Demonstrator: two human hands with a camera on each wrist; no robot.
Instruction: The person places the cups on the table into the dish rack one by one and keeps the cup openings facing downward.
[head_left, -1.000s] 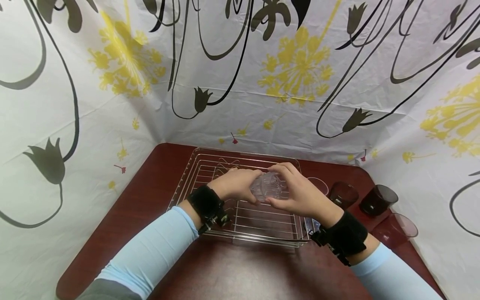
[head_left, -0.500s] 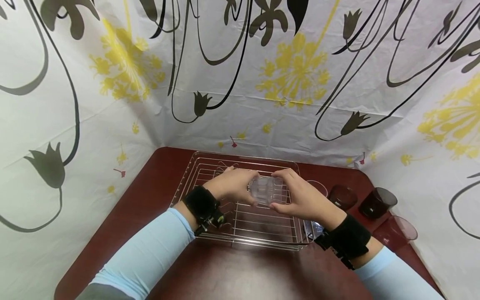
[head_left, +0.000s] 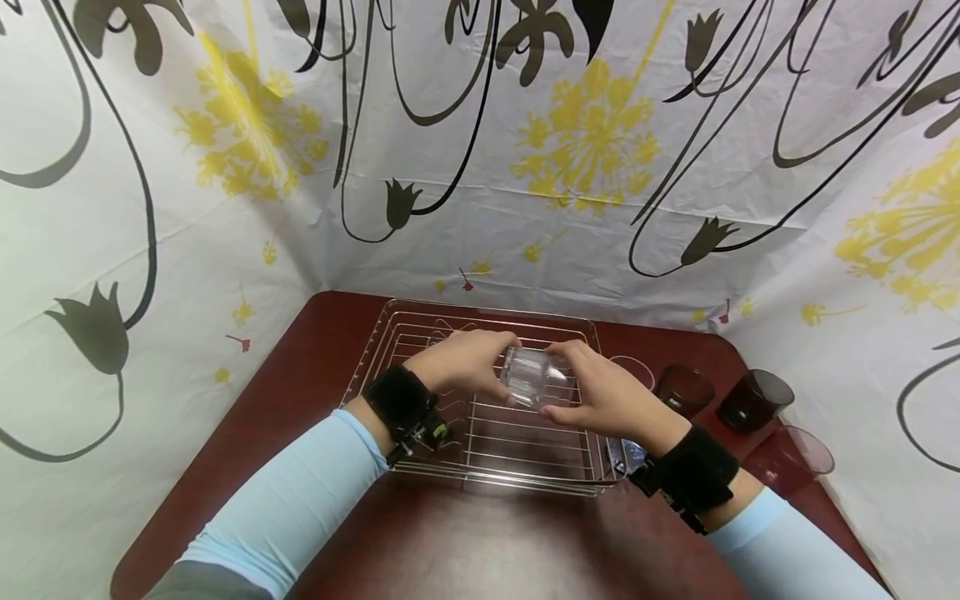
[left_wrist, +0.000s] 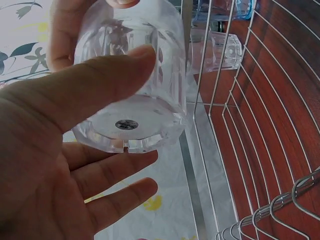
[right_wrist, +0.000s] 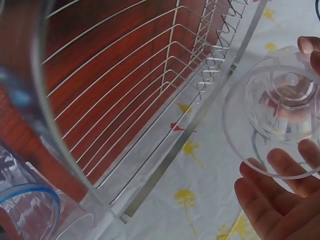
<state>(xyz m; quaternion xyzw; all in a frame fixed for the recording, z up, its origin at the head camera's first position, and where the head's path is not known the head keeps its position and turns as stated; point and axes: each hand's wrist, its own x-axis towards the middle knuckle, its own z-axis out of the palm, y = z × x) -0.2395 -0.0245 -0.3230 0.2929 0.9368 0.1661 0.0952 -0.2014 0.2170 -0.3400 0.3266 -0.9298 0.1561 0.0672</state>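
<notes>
A clear plastic tumbler [head_left: 528,377] lies on its side between my two hands, above the wire rack, with its thick base to the left. My left hand [head_left: 467,364] grips the base end. In the left wrist view its thumb presses the fluted wall of the tumbler [left_wrist: 135,95], and a small dark spot marks the base. From the mouth end, my right hand [head_left: 603,392] holds the tumbler with thumb below and fingers above. The round rim of the tumbler [right_wrist: 227,125] faces the right wrist camera.
The metal wire dish rack [head_left: 517,483] stands on the dark red table [head_left: 480,542]. To its right are two dark tumblers [head_left: 753,404] [head_left: 686,390], a pinkish glass [head_left: 795,458] and a clear blue-rimmed cup [right_wrist: 30,210]. Patterned white sheeting [head_left: 465,150] surrounds the table.
The tumbler has turned a little between the hands, its thick base now more visible at the left. The hands stay over the rack and have drawn slightly apart.
</notes>
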